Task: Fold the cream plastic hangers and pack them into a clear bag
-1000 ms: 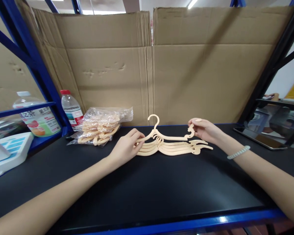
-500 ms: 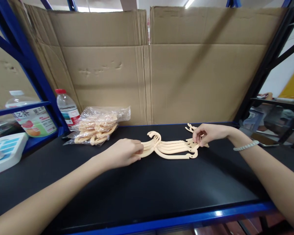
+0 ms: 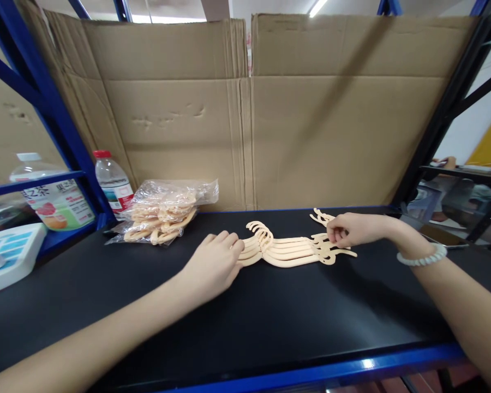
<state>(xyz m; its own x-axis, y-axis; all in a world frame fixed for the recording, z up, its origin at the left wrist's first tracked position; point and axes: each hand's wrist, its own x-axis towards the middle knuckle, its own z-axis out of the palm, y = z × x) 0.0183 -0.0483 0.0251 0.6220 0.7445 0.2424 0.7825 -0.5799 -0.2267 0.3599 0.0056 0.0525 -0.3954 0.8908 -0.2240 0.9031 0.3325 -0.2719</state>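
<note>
Both hands (image 3: 215,265) — on flat hangers (image 3: 288,250)

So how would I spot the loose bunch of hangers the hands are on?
Find the black shelf top before the cardboard wall. At its middle lies a flat stack of cream hangers, left hand and right hand at its ends. Unlike the bagged hangers leftward, it is unwrapped.

Both bare forearms reach forward and inward from the lower corners of the view. The left hand (image 3: 213,265) lies palm down, its fingers (image 3: 229,243) stretched forward and held close together, nearly flat. The right hand (image 3: 349,230) is turned inward, knuckles up, its fingers (image 3: 334,238) curled down and pinched together at the tips. A pale beaded bracelet (image 3: 421,257) circles the right wrist.
</note>
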